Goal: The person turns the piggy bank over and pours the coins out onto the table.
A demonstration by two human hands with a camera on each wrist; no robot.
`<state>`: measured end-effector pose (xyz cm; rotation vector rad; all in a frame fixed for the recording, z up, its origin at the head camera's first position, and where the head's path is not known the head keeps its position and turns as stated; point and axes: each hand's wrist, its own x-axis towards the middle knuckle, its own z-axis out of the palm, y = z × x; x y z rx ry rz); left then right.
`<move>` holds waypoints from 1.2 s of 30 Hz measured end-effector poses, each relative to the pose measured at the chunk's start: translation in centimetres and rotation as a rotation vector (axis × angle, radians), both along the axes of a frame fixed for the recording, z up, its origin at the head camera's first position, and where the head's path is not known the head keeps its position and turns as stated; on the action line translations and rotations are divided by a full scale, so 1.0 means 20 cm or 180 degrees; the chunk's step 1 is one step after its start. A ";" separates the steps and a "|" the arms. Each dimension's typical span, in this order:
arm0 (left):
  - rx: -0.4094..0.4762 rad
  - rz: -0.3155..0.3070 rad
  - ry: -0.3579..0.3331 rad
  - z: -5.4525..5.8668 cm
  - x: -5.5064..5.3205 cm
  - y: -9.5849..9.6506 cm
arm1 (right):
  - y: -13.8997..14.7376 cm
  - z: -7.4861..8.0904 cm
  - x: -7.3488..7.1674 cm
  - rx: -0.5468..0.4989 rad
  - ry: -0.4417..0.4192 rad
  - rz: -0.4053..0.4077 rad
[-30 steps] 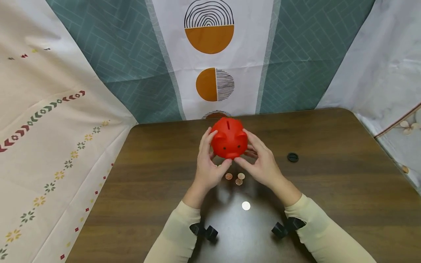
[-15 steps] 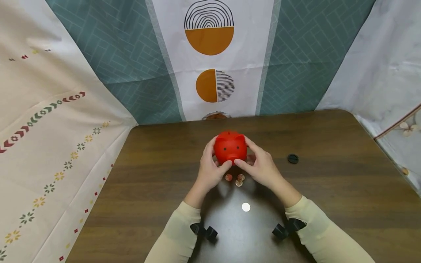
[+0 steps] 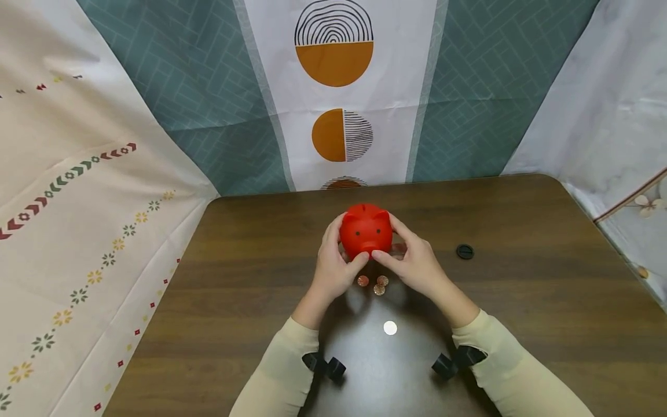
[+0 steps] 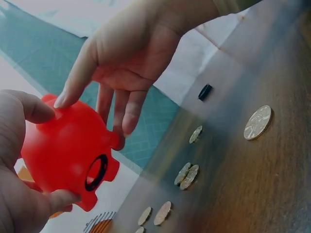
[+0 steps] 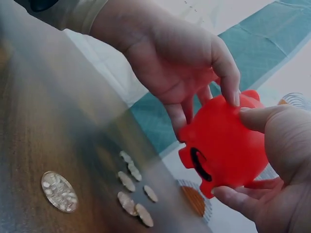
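A red piggy bank [image 3: 366,231] is held above the table with its snout toward me. My left hand [image 3: 334,263] grips its left side and my right hand [image 3: 414,263] its right side, both thumbs on the snout end. On the underside, a round black-rimmed hole [image 4: 96,173] shows in the left wrist view. Below the bank lie several small coins [image 3: 379,289], some copper and some paler. Nearer me is one bigger coin [image 3: 390,328], bright with glare in the head view. Some coins are hidden behind the hands in the head view.
A round black plug [image 3: 465,251] lies on the brown wooden table [image 3: 521,313], right of my right hand. Patterned cloths hang behind and at both sides, including a green and white cloth [image 3: 219,110] beyond the far edge.
The piggy bank has tipped and come lower, so its top slot shows less and its face more. It has risen slightly over the last half second. The coins and plug stay put.
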<state>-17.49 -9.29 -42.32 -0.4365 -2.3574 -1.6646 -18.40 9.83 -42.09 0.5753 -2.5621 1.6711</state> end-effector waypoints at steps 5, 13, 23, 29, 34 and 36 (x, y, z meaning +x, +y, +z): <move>-0.0040 -0.0001 -0.0119 0.11 0.06 0.02 | 0.00 -0.03 -0.01 0.0113 0.0017 0.0026; 0.0393 -0.0145 0.1250 0.22 0.11 0.05 | 0.00 0.04 0.02 -0.0345 0.1071 -0.0031; 0.0180 -0.0115 -0.0058 0.17 0.09 0.03 | 0.01 -0.03 -0.01 -0.0023 0.0051 0.0001; 0.0229 -0.0091 0.0186 0.16 0.10 0.04 | 0.01 -0.03 0.00 0.0015 0.0206 -0.0024; 0.0417 -0.0147 0.1243 0.22 0.12 0.05 | 0.00 0.04 0.03 -0.0319 0.1138 -0.0084; 0.0438 -0.0179 0.1541 0.24 0.13 0.05 | 0.00 0.05 0.03 -0.0405 0.1402 -0.0066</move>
